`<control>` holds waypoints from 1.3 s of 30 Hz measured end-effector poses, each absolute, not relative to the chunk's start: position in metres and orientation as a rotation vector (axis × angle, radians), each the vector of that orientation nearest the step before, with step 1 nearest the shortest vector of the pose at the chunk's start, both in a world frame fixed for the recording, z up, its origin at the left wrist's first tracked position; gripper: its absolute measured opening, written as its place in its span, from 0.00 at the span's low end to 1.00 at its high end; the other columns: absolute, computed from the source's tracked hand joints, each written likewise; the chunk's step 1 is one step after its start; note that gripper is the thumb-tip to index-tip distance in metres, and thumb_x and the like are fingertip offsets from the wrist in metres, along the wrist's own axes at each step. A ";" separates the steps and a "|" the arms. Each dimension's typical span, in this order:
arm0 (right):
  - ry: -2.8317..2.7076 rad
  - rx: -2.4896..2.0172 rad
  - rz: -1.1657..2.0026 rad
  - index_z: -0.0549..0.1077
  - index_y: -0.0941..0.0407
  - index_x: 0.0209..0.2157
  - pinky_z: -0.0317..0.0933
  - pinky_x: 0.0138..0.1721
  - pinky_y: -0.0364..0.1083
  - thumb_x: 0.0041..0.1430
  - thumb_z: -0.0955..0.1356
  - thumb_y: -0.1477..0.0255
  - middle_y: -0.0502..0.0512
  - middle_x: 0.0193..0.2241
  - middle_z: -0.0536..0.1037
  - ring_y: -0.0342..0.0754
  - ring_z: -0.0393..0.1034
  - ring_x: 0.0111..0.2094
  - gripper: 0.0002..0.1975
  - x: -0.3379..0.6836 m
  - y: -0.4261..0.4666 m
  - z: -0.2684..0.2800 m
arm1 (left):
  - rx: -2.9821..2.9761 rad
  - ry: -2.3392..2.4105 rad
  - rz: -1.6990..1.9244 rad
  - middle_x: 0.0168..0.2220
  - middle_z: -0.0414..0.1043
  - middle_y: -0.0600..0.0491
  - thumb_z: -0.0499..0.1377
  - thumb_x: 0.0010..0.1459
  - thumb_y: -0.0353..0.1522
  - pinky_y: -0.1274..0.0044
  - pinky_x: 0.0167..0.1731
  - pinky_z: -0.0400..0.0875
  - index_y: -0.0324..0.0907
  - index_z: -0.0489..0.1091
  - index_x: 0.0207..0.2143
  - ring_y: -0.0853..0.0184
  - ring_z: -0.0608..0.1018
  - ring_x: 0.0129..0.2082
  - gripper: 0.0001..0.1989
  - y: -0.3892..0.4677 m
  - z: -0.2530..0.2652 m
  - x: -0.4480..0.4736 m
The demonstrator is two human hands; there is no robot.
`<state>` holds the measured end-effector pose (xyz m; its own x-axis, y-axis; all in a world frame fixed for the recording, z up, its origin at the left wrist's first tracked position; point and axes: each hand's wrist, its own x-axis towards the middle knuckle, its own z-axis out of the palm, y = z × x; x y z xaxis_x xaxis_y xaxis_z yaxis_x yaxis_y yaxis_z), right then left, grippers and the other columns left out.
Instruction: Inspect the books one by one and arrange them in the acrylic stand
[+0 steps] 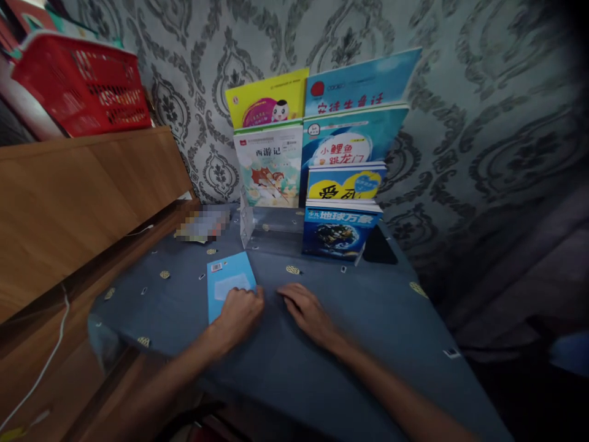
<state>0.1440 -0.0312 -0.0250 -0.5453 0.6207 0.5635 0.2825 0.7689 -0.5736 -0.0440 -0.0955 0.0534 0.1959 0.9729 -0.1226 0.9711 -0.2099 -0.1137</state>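
Note:
A light blue book [225, 276] lies back cover up on the table, with a barcode in its upper left corner. My left hand [239, 310] is closed at the book's lower right part, its fingers curled at the right edge; the fingertips are hidden. Just right of it, my right hand [306, 307] rests low over the tablecloth, holding nothing, its fingers loosely stretched toward the left. Behind both hands stands a clear tiered book rack [271, 230], holding several children's books, among them a white-covered book [271, 172] and a dark blue earth book [340, 233].
A grey-blue tablecloth [294, 356] with pineapple prints covers the table. At the back left lies a blurred-out item [205, 224]. A red basket [87, 86] stands on a wooden headboard [92, 202] at left. Behind the rack's right side is a dark flat object [380, 245].

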 end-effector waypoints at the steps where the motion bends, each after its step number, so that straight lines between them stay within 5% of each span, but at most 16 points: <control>1: -2.122 -0.699 0.557 0.77 0.54 0.51 0.72 0.51 0.54 0.68 0.61 0.77 0.59 0.44 0.82 0.51 0.77 0.48 0.17 0.145 -0.031 -0.023 | -2.446 -1.946 0.279 0.37 0.79 0.34 0.51 0.64 0.25 0.68 0.36 0.73 0.34 0.68 0.58 0.51 0.84 0.39 0.21 -0.100 0.056 -0.032; 8: -1.975 -0.902 0.661 0.77 0.53 0.52 0.71 0.51 0.53 0.69 0.61 0.72 0.58 0.45 0.82 0.51 0.77 0.47 0.17 0.150 -0.025 -0.026 | -2.639 -1.892 -0.097 0.45 0.79 0.46 0.51 0.69 0.34 0.72 0.43 0.73 0.47 0.68 0.56 0.60 0.81 0.44 0.16 -0.092 0.054 -0.024; 12: -2.021 -0.875 0.633 0.78 0.56 0.49 0.70 0.50 0.53 0.68 0.61 0.75 0.60 0.43 0.82 0.51 0.77 0.46 0.16 0.148 -0.030 -0.021 | -2.300 -2.037 -0.029 0.55 0.74 0.41 0.52 0.68 0.32 0.66 0.54 0.69 0.41 0.71 0.54 0.54 0.76 0.54 0.16 -0.068 0.049 -0.080; 16: -2.123 -0.734 0.542 0.78 0.56 0.48 0.69 0.51 0.53 0.67 0.62 0.78 0.58 0.42 0.82 0.50 0.74 0.47 0.15 0.145 -0.036 -0.019 | -2.145 -2.201 0.035 0.58 0.71 0.41 0.50 0.70 0.35 0.68 0.51 0.71 0.42 0.68 0.60 0.54 0.75 0.56 0.20 -0.061 0.043 -0.120; 26: -2.339 -0.668 0.209 0.76 0.59 0.46 0.63 0.54 0.57 0.67 0.63 0.80 0.61 0.43 0.82 0.54 0.73 0.47 0.12 0.149 -0.047 -0.007 | -2.122 -2.207 0.067 0.47 0.75 0.46 0.50 0.70 0.43 0.74 0.38 0.71 0.47 0.71 0.58 0.58 0.81 0.44 0.20 -0.083 0.043 -0.076; 39: -2.488 -1.045 0.217 0.76 0.60 0.48 0.58 0.59 0.56 0.69 0.62 0.77 0.65 0.50 0.79 0.55 0.70 0.55 0.13 0.178 -0.014 0.005 | -2.387 -1.921 -0.096 0.43 0.73 0.45 0.49 0.71 0.34 0.72 0.40 0.71 0.42 0.69 0.58 0.59 0.78 0.44 0.18 -0.087 0.024 -0.017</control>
